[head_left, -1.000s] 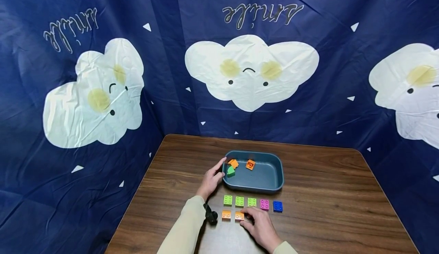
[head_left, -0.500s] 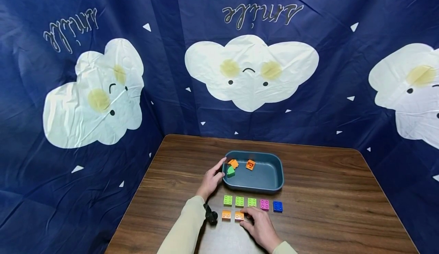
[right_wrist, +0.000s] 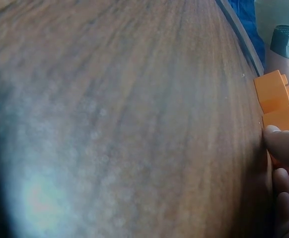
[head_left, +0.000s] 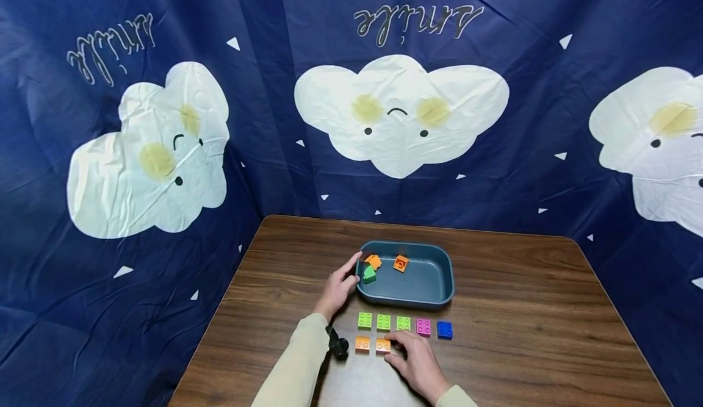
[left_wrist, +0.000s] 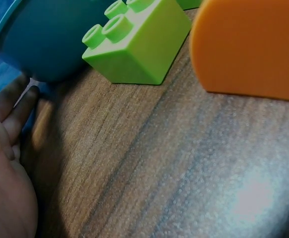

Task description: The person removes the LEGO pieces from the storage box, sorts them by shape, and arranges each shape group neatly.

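My right hand (head_left: 417,363) pinches an orange toy building brick (head_left: 382,346) between thumb and forefinger, on the table. A second orange brick (head_left: 362,344) stands just left of it; the right wrist view shows the held brick (right_wrist: 279,119) and its neighbour (right_wrist: 272,93) side by side. With fingers extended, my left hand (head_left: 335,292) touches the left side of a dark teal bin (head_left: 406,302). Inside the bin lie orange bricks (head_left: 401,264) and a green one (head_left: 370,274). The left wrist view shows my left fingers (left_wrist: 16,106) against the bin, partly cut off.
Behind the orange bricks runs a row of lime green bricks (head_left: 365,321), then a pink brick (head_left: 423,327) and a blue brick (head_left: 445,331). The wooden table (head_left: 511,309) meets a blue cloud-print curtain (head_left: 263,120) at its back and sides.
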`<control>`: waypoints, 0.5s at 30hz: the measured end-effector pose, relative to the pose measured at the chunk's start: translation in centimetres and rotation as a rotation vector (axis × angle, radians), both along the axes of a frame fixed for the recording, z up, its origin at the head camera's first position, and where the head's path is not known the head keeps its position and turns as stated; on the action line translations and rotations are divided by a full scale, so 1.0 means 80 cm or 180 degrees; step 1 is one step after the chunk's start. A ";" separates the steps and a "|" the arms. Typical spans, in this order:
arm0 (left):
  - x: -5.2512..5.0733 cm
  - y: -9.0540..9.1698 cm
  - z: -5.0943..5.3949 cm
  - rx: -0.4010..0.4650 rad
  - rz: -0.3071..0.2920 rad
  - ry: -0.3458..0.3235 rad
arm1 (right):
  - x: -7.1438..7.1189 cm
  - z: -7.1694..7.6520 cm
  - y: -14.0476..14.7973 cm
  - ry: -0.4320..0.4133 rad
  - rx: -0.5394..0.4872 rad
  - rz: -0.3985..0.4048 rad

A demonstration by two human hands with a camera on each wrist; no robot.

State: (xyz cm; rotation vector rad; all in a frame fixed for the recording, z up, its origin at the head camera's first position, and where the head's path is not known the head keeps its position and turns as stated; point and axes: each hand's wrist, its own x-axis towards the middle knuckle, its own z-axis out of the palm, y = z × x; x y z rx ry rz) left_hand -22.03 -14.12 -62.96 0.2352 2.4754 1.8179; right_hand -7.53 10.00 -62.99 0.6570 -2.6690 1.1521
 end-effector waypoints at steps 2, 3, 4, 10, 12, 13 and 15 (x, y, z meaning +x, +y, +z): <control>0.000 0.000 0.000 -0.0020 0.0008 0.0000 | 0.000 0.001 0.000 -0.0033 -0.0003 0.0009; 0.000 0.000 0.000 -0.0027 0.0009 0.0000 | 0.000 0.002 0.000 -0.0050 -0.0004 0.0013; 0.000 0.000 0.000 -0.0030 0.0008 0.0000 | 0.000 0.002 0.000 -0.0068 -0.0007 0.0017; 0.001 0.000 0.001 -0.0013 -0.0004 -0.0007 | -0.001 0.002 0.001 -0.0120 0.0002 0.0024; 0.001 0.000 0.001 0.0002 -0.0005 -0.0013 | -0.002 0.002 0.001 -0.0130 -0.0004 0.0031; 0.001 0.000 0.001 0.0008 -0.0004 -0.0019 | -0.002 0.002 0.001 -0.0139 -0.0013 0.0036; 0.000 0.000 0.001 0.0017 -0.0004 -0.0029 | -0.002 0.002 0.001 -0.0144 -0.0026 0.0045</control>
